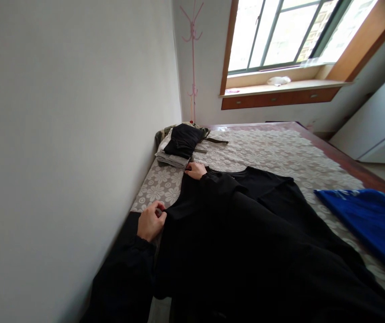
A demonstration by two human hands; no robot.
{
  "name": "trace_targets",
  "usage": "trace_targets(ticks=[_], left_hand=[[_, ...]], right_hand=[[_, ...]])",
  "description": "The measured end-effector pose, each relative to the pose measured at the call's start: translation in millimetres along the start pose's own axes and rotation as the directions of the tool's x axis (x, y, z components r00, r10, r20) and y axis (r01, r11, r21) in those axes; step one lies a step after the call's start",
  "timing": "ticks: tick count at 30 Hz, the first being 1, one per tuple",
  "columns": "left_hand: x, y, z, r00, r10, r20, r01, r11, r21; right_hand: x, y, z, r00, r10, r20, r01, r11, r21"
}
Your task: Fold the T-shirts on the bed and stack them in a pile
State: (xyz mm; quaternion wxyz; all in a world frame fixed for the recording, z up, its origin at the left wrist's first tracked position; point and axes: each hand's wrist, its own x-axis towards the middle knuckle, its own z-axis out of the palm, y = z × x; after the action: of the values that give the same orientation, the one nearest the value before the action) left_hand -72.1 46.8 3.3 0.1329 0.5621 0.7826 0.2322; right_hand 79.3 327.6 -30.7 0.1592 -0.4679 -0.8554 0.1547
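Note:
A black T-shirt [273, 190] lies spread on the bed, its neckline toward the far side. My left hand [152, 221] is closed in a pinch on the tip of its left sleeve, near the wall. Farther up, my right hand [196, 171] grips the same shirt at the shoulder, fingers pressed together. My right arm, in a dark sleeve, reaches across the shirt and covers much of it. Just beyond the right hand sits a stack of folded clothes, with a black garment [183, 140] on top and a grey one [172, 159] below.
A white wall [78, 134] runs close along the left. The bed has a floral cover [256, 143]. A folded blue cloth [370, 217] lies on the right. Behind the bed stand a pink coat rack [193, 63] and a window with a sill [300, 86].

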Motion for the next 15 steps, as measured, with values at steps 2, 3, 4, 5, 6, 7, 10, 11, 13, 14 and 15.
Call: trace_targets(ticks=[2,3,4,5,6,7,10,11,13,14,15], left_hand=[[-1.1,-0.9,0.7,1.000,-0.006,-0.007,0.006,1.000,-0.017],[-2.0,-1.4,1.2,1.000,-0.003,-0.012,0.003,1.000,-0.010],[-3.1,-1.7,1.7,1.000,0.011,-0.016,-0.011,1.000,0.011],[-4.2,-2.1,2.3,0.999,0.038,-0.011,-0.037,0.998,0.042],[-5.3,-2.4,2.7,0.997,0.077,0.002,-0.076,0.994,0.078],[-6.3,-2.7,2.9,0.992,0.121,0.022,-0.123,0.986,0.111],[-8.2,-4.1,2.6,0.974,0.214,0.075,-0.223,0.961,0.161],[-8.4,-4.6,2.2,0.972,0.222,0.081,-0.233,0.958,0.168],[-8.8,-5.6,1.7,0.968,0.235,0.082,-0.246,0.954,0.173],[-9.1,-6.1,1.6,0.966,0.246,0.080,-0.256,0.951,0.172],[-9.5,-6.6,1.7,0.963,0.257,0.076,-0.267,0.948,0.171]], right_hand=[[-3.0,-0.9,1.6,1.000,-0.012,-0.014,0.012,1.000,-0.010],[-4.4,-1.1,2.2,1.000,-0.020,-0.020,0.019,1.000,-0.016],[-5.7,-1.3,2.8,0.999,-0.026,-0.026,0.026,0.999,-0.023],[-6.8,-1.6,3.2,0.999,-0.031,-0.031,0.030,0.999,-0.032],[-7.9,-1.9,3.4,0.999,-0.035,-0.035,0.034,0.999,-0.041],[-8.9,-2.3,3.6,0.999,-0.038,-0.039,0.036,0.998,-0.050],[-11.1,-3.7,3.7,0.998,-0.048,-0.049,0.044,0.996,-0.080],[-11.6,-4.1,3.8,0.997,-0.050,-0.053,0.045,0.995,-0.090],[-11.9,-4.3,4.1,0.997,-0.049,-0.058,0.043,0.993,-0.107],[-11.7,-4.2,4.3,0.997,-0.046,-0.061,0.039,0.993,-0.114],[-11.4,-4.0,4.7,0.997,-0.043,-0.064,0.035,0.992,-0.120]])
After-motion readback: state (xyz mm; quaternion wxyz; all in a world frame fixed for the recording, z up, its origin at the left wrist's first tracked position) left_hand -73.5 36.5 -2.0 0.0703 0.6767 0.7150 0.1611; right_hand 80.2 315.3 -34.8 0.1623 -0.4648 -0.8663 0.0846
